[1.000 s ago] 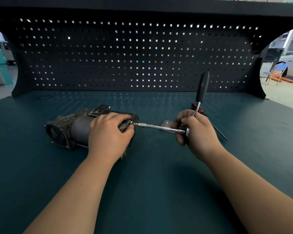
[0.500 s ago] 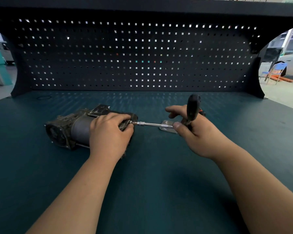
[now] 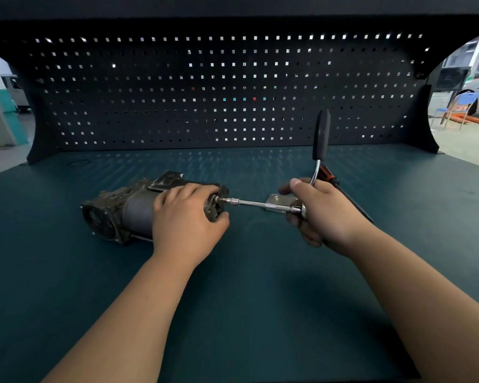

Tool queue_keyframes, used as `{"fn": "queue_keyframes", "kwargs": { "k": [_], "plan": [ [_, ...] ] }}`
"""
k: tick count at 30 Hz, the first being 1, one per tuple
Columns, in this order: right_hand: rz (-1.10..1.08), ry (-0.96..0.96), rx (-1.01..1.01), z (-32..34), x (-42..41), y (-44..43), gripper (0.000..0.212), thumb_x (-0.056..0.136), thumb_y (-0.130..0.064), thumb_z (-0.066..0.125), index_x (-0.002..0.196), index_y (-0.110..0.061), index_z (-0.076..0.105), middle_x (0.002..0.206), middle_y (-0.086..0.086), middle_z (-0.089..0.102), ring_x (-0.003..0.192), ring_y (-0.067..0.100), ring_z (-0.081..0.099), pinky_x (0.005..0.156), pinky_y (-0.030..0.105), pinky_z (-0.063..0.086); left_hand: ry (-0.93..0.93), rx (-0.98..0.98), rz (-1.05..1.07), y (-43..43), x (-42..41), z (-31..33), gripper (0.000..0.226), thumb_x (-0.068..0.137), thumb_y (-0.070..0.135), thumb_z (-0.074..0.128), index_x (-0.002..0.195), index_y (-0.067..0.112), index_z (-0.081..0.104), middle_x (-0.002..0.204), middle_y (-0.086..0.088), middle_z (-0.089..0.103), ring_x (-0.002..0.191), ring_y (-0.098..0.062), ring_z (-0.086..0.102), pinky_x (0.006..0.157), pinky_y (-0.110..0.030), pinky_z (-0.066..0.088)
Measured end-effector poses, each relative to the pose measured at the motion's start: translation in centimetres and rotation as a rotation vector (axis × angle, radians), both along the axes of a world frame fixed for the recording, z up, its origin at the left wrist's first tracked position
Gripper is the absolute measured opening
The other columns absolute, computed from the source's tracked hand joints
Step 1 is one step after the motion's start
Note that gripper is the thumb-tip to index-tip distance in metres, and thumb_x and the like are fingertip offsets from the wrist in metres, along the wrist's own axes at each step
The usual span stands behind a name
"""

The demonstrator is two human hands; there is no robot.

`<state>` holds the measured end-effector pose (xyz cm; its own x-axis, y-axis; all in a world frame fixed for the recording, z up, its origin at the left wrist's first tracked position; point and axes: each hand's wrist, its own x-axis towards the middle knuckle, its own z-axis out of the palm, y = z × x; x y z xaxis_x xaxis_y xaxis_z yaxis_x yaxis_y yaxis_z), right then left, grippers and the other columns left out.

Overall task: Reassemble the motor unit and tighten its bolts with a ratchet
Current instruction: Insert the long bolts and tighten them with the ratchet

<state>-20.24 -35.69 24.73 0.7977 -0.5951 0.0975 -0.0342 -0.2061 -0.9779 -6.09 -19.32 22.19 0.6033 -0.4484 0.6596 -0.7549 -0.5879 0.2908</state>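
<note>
The left hand (image 3: 187, 217) clamps the motor (image 3: 127, 208) steady so the right hand (image 3: 320, 214), gripping the ratchet (image 3: 260, 203), can turn its end bolt.

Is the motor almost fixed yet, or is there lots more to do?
It looks put together: the motor unit lies on the bench in one piece. Right now the left hand holds its end while the right hand grips the ratchet, whose bar sits on a bolt there. Left: finishing that bolt; how many others need tightening, I can't tell.
</note>
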Motion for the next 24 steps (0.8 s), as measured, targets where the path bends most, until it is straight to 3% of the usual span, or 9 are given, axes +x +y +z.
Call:
{"fn": "queue_keyframes", "kwargs": {
  "k": [2, 4, 8, 10, 13, 19, 22, 24],
  "plan": [
    [0.102, 0.040, 0.450, 0.4, 0.1, -0.2, 0.036, 0.101, -0.039, 0.037, 0.112, -0.010, 0.055, 0.050, 0.002, 0.048, 0.026, 0.009, 0.023, 0.030, 0.015, 0.022, -0.013, 0.002, 0.002, -0.1, -0.1, 0.0, 0.042, 0.076, 0.045, 0.067, 0.116, 0.034, 0.063, 0.116, 0.010, 0.061, 0.112, -0.017, 0.047, 0.100, -0.032, 0.018],
    [0.195, 0.061, 0.708, 0.6, 0.1, -0.4, 0.025, 0.101, -0.040, 0.035, 0.110, -0.022, 0.049, 0.051, -0.001, 0.046, 0.024, 0.003, 0.020, 0.024, 0.016, 0.019, -0.026, -0.005, -0.015, 0.0, -0.2, 0.0, 0.038, 0.077, 0.044, 0.068, 0.114, 0.035, 0.065, 0.113, 0.010, 0.061, 0.110, -0.018, 0.049, 0.099, -0.032, 0.018],
    [0.268, 0.020, 0.896, 0.5, -0.1, -0.7, 0.026, 0.100, -0.040, 0.035, 0.088, -0.020, 0.046, 0.051, -0.001, 0.044, 0.021, 0.003, 0.023, 0.022, 0.015, 0.020, -0.074, 0.014, -0.098, 0.3, -0.2, -0.2, 0.031, 0.083, 0.038, 0.067, 0.114, 0.032, 0.068, 0.112, 0.007, 0.061, 0.108, -0.022, 0.051, 0.097, -0.036, 0.023],
    [0.266, 0.016, 0.900, 0.4, -0.1, -0.6, 0.028, 0.100, -0.040, 0.036, 0.089, -0.017, 0.048, 0.051, -0.001, 0.045, 0.022, 0.003, 0.023, 0.022, 0.015, 0.020, -0.102, 0.041, -0.141, 0.5, -0.2, -0.2, 0.032, 0.085, 0.033, 0.067, 0.117, 0.029, 0.068, 0.116, 0.004, 0.060, 0.108, -0.024, 0.052, 0.098, -0.042, 0.028],
    [0.188, 0.020, 0.743, 0.1, 0.1, -0.4, 0.029, 0.101, -0.039, 0.037, 0.095, -0.016, 0.053, 0.050, 0.000, 0.046, 0.024, 0.004, 0.021, 0.025, 0.016, 0.020, -0.132, 0.070, -0.151, 0.5, -0.4, -0.2, 0.030, 0.086, 0.030, 0.067, 0.115, 0.024, 0.069, 0.113, 0.000, 0.062, 0.105, -0.027, 0.054, 0.094, -0.045, 0.034],
    [0.090, -0.003, 0.336, -0.8, 0.3, 0.0, 0.031, 0.099, -0.036, 0.045, 0.085, -0.012, 0.057, 0.051, 0.005, 0.049, 0.028, 0.012, 0.024, 0.035, 0.018, 0.025, -0.143, 0.034, -0.099, -0.1, -0.6, 0.0, 0.018, 0.089, 0.028, 0.065, 0.104, 0.022, 0.073, 0.104, 0.002, 0.065, 0.096, -0.029, 0.056, 0.088, -0.045, 0.037],
    [0.019, -0.035, -0.165, -1.0, 0.0, -0.2, 0.024, 0.096, -0.030, 0.048, 0.080, -0.017, 0.061, 0.051, 0.001, 0.056, 0.034, 0.013, 0.037, 0.037, 0.022, 0.032, -0.144, 0.033, -0.087, -0.1, -0.6, 0.0, 0.018, 0.089, 0.029, 0.064, 0.104, 0.023, 0.073, 0.104, 0.002, 0.065, 0.096, -0.028, 0.056, 0.087, -0.044, 0.037],
    [0.031, -0.064, -0.591, -1.0, -0.5, -0.6, 0.018, 0.094, -0.028, 0.051, 0.084, -0.021, 0.065, 0.060, -0.002, 0.063, 0.048, 0.011, 0.052, 0.048, 0.025, 0.044, -0.139, 0.030, -0.079, -0.1, -0.6, 0.0, 0.018, 0.089, 0.029, 0.064, 0.104, 0.024, 0.073, 0.104, 0.003, 0.065, 0.096, -0.028, 0.055, 0.087, -0.043, 0.036]
  ]
}}
